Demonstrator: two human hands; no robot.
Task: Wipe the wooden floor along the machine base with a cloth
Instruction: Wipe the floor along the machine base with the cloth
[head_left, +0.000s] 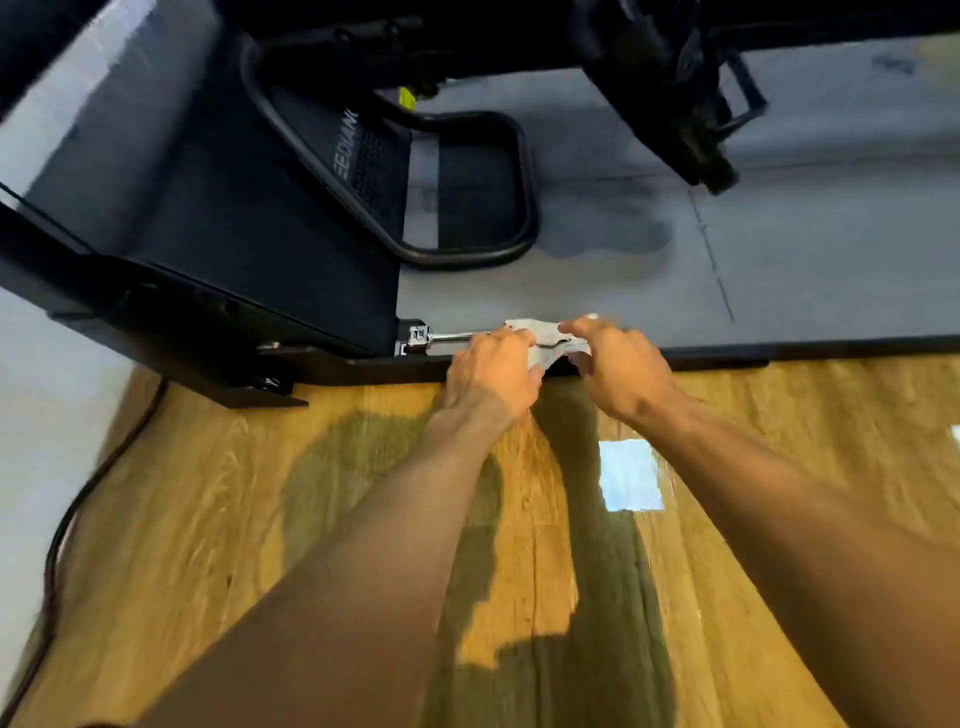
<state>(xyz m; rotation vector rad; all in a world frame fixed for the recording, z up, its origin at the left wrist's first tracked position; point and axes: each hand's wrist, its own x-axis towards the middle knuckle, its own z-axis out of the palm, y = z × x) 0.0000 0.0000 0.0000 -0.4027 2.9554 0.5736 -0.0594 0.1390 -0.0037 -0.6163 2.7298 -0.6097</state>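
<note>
- Left hand (491, 371): arm stretched forward, back of hand up, fingers (511, 340) curled closed on the left end of the cloth (545, 338).
- Right hand (618, 364): arm reaching in from the right, back of hand up, fingers (582, 327) bent down and pinching the cloth's right end.
- Cloth: pale grey, crumpled, stretched between the two sets of fingers, at the dark edge of the machine base (779, 353), just beyond the wooden floor (234, 493).
- Metal rod (452, 336): just left of the left fingers, running to a bracket on the base.
- Black cable (67, 519): well left of both hands, trailing over the floor.
- Bright rectangular reflection (628, 475): on the floor near the right forearm.
- Hard to make out: fingertips under the cloth are hidden; whether the cloth touches the floor cannot be told; frame blurred; machine's upper parts cut off at the top.
</note>
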